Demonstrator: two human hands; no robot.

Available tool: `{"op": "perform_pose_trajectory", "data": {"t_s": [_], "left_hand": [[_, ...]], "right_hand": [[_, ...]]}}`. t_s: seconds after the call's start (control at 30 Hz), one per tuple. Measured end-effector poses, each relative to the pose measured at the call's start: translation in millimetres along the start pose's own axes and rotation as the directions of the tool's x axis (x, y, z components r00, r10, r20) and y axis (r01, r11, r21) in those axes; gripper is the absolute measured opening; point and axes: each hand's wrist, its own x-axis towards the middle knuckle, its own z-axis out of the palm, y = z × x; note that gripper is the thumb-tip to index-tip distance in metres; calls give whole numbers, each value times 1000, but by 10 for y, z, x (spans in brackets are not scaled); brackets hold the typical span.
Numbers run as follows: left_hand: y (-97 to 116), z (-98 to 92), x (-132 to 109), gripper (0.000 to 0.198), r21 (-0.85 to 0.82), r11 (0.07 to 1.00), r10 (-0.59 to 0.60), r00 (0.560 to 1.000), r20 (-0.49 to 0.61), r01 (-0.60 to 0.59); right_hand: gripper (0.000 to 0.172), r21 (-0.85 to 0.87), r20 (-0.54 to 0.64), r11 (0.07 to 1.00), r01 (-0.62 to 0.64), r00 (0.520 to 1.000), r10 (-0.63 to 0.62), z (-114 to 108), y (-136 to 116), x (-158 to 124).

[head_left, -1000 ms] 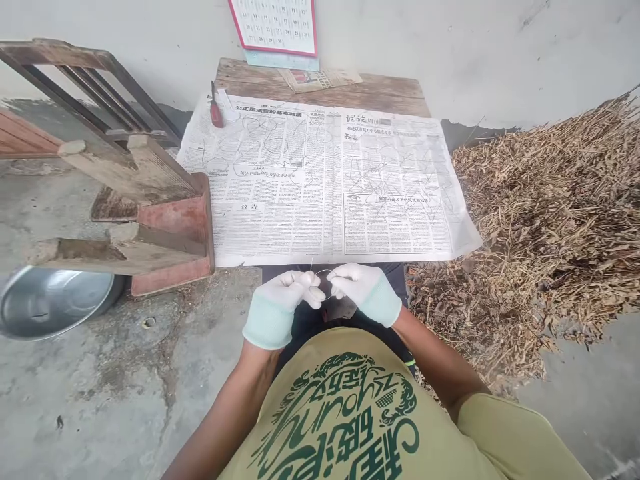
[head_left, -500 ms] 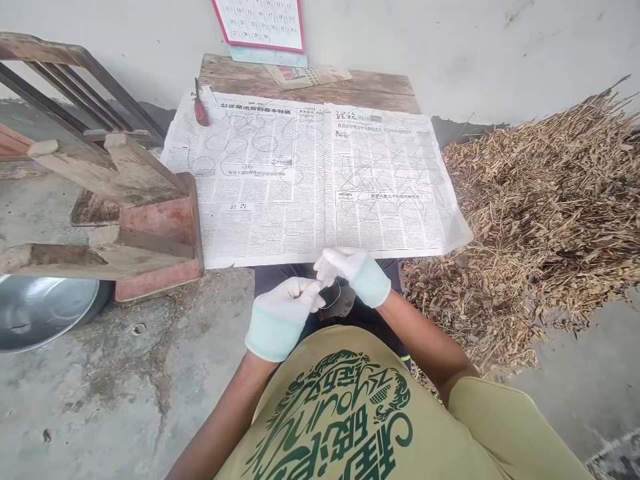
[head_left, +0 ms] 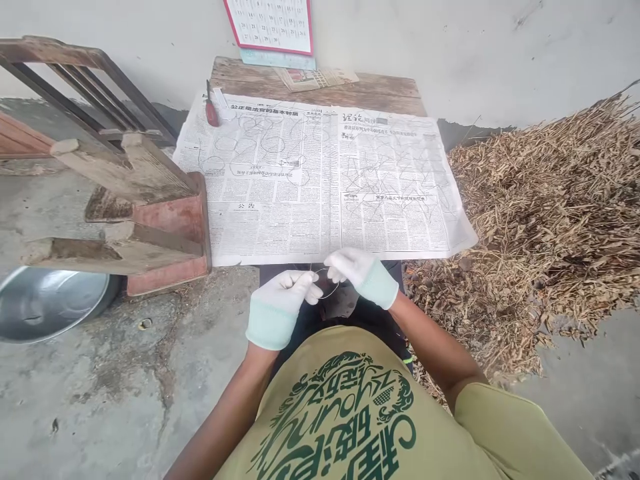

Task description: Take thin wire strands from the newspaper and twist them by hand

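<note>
A thin wire loop (head_left: 330,295) hangs between my two hands, just off the table's near edge and over my lap. My left hand (head_left: 286,295), in a white glove with a pale green cuff, is closed and pinches the loop's left side. On the other side my right hand (head_left: 356,270), gloved the same way, has its fingertips pressed together on the wire. The exact grip points are too small to see. Ahead of both hands, newspaper sheets (head_left: 280,230) cover the table, with several thin wire rings (head_left: 273,145) and bent wire pieces (head_left: 370,175) lying on them.
A red-handled screwdriver (head_left: 212,113) lies at the table's back left. An upturned wooden stool (head_left: 167,217) stands against the table's left side, near a metal basin (head_left: 55,303). Dry stalks (head_left: 540,240) are heaped on the right. A calendar (head_left: 270,25) leans by the wall.
My hands have moved a little apart, so more of the wire loop shows between them. The whole view has shifted slightly to the left, so things appear farther right.
</note>
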Motion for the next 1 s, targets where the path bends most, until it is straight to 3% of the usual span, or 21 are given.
{"op": "perform_pose_trajectory", "data": {"t_s": [0.1, 0.2, 0.43, 0.63, 0.8, 1.0], "left_hand": [[0, 4, 60, 29, -10, 1000, 10, 1000, 10, -10], [0, 24, 94, 33, -11, 1000, 3, 1000, 17, -3], [-5, -4, 76, 58, -18, 999, 34, 999, -29, -35], [-215, -123, 33, 69, 3, 999, -47, 999, -26, 48], [-456, -200, 17, 77, 81, 990, -113, 993, -30, 116], [-790, -270, 11, 79, 200, 960, -188, 981, -45, 194]], "right_hand": [[21, -196, 20, 978, -67, 997, 72, 2, 67, -30], [26, -291, 24, 955, -50, 998, 59, -10, 140, -24], [29, -321, 40, 946, 36, 999, -25, -156, 132, 63], [30, -372, 51, 926, 64, 998, -48, -324, -42, 180], [28, -394, -19, 918, 52, 998, -64, -568, -236, 506], [23, -451, -58, 891, 46, 995, -80, -802, -532, 1227]]}}
